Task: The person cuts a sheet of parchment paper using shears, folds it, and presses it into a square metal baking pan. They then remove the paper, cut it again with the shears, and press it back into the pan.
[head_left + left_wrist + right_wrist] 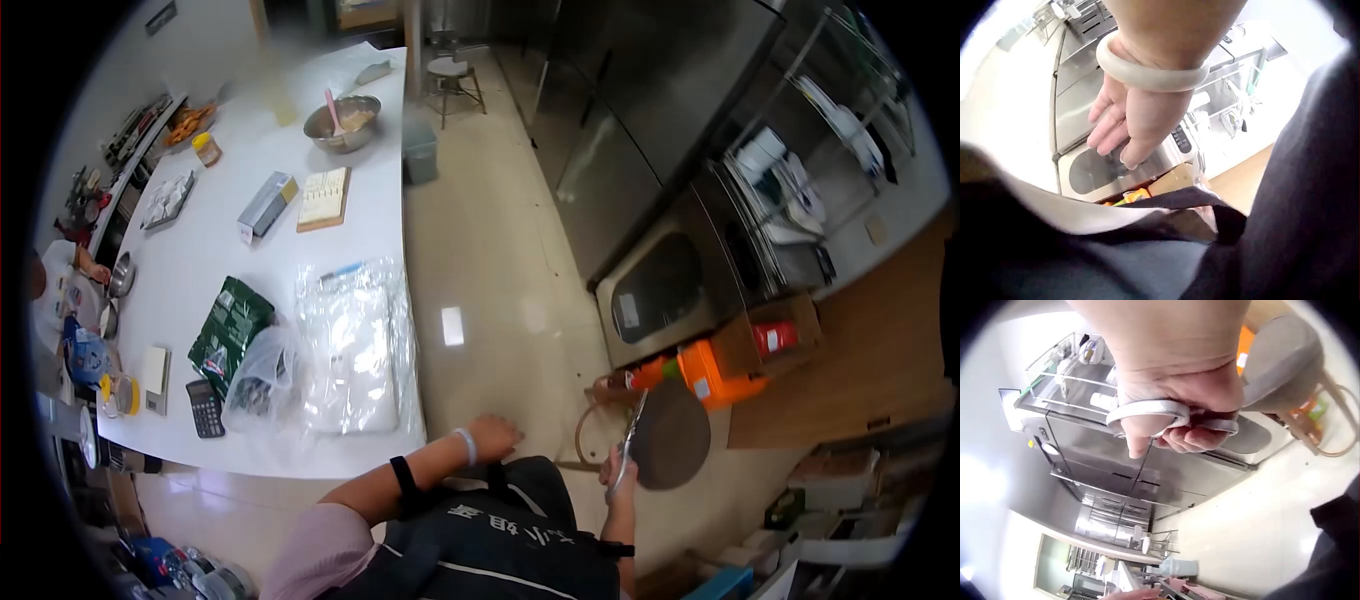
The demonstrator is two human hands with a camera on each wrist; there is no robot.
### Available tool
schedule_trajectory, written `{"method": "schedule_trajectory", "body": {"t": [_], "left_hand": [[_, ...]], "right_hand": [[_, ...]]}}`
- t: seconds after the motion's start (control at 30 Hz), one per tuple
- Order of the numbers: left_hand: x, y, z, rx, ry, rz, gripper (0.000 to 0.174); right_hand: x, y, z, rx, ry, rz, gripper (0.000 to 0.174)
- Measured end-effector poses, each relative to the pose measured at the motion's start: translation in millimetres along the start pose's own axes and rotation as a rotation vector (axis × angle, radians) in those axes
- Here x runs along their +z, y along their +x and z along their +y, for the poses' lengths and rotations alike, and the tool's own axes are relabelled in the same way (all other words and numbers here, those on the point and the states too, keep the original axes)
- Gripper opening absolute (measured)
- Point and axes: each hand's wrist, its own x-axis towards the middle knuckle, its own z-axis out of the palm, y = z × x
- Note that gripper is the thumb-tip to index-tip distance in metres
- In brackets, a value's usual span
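Note:
My right hand (pixel 617 478) (pixel 1194 390) grips what look like scissors (pixel 630 440) (pixel 1147 407), pale loops round the thumb and fingers; the blades point forward beside a round-seated stool (pixel 675 440) (pixel 1285 359). My left hand (pixel 493 438) (pixel 1144 119) holds nothing; its fingers hang relaxed in front of the dark apron (pixel 500 530), to the right of the white table (pixel 270 455). Nearest to it on the table lie clear plastic bags (pixel 350 370), with a green packet (pixel 232 325) and a calculator (pixel 206 408) farther left.
An oven (pixel 655 295) and steel cabinets (pixel 620 110) line the right side. Orange goods (pixel 712 375) and a cardboard box (pixel 800 335) stand by the stool. The table also bears a mixing bowl (pixel 365 132), a notebook (pixel 323 198) and a long box (pixel 267 205). Another person's arm (pixel 92 268) shows far left.

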Motion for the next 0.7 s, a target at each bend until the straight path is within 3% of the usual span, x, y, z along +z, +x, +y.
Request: {"method": "schedule_trajectory", "body": {"t": [0.07, 0.1, 0.17, 0.23, 0.3, 0.37, 0.43, 0.47, 0.5, 0.6, 0.63, 0.7], "left_hand": [[-9, 5, 2, 0.033, -0.054, 0.044, 0.029], [-49, 71, -48, 0.013, -0.081, 0.057, 0.029], [-77, 99, -84, -0.055, -0.081, 0.006, 0.028], [-71, 121, -136, -0.12, -0.15, 0.107, 0.028], [-79, 144, -178, -0.244, -0.167, 0.031, 0.032], [-115, 155, -201, -0.392, -0.171, 0.112, 0.034], [-138, 158, -234, -0.532, -0.169, 0.181, 0.036], [-133, 155, -242, -0.496, -0.308, 0.274, 0.039], [-126, 156, -251, -0.452, -0.439, 0.385, 0.041], [-63, 155, -253, -0.679, -0.846, 0.254, 0.058], [-53, 160, -254, -0.78, -1.116, 0.154, 0.064], [-35, 178, -265, -0.864, -1.316, 0.598, 0.063]], "right_hand": [[14, 8, -21, -0.067, -0.106, -0.012, 0.032], [38, 89, -71, -0.063, -0.115, -0.024, 0.03], [65, 140, -99, -0.162, -0.229, -0.036, 0.026], [71, 200, -113, -0.141, -0.286, -0.082, 0.025], [92, 269, -141, -0.2, -0.462, -0.1, 0.026], [90, 372, -118, -0.017, -0.326, -0.159, 0.029], [150, 405, -176, -0.117, -0.562, -0.27, 0.03], [175, 425, -191, -0.335, -0.695, -0.335, 0.028], [208, 433, -220, -0.326, -0.717, -0.358, 0.028], [308, 469, -284, -0.386, -0.625, -0.512, 0.027], [337, 490, -294, -0.326, -0.591, -0.58, 0.027], [391, 525, -304, -0.254, -0.572, -0.659, 0.026]]}}
